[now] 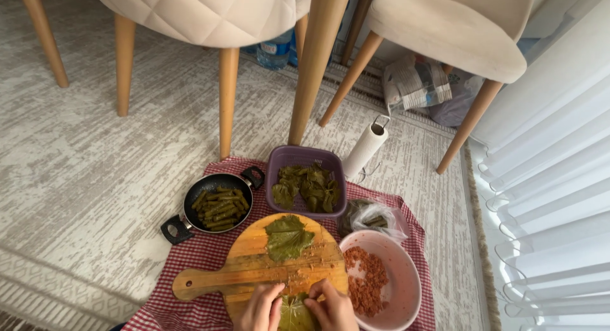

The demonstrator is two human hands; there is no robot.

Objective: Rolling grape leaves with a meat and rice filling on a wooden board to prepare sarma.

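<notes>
**Ana:** Vine leaf [296, 313] first, since both hands are on it. It lies at the near edge of the round wooden board [254, 267], at the bottom of the view.

**Ben:** How are the hands set?

**Ana:** The left hand [260, 309] and the right hand [332, 309] sit on either side of the leaf, fingers curled in and pinching its edges. Whether there is filling inside the fold I cannot tell; the hands cover it.

**Ben:** How far along does the work look?

**Ana:** Judging by the black pan [218, 208], a fair way in but not near the end. Finished rolls [219, 210] lie side by side in it, about one layer, and the pan's rim is well above them.

**Ben:** And what is left?

**Ana:** A second leaf [289, 237] lies flat and unfilled at the far side of the board. The purple basket [306, 158] beyond it holds a heap of leaves, and the pink bowl [403, 274] on the right has a good mound of reddish filling [367, 283]. So there looks to be plenty of both to use up.

**Ben:** Anything else around?

**Ana:** Everything sits on a red checked cloth [190, 255] spread over the carpet. A paper towel roll [365, 148] stands behind the basket, and a clear plastic bag [376, 218] lies beside the bowl.
</notes>
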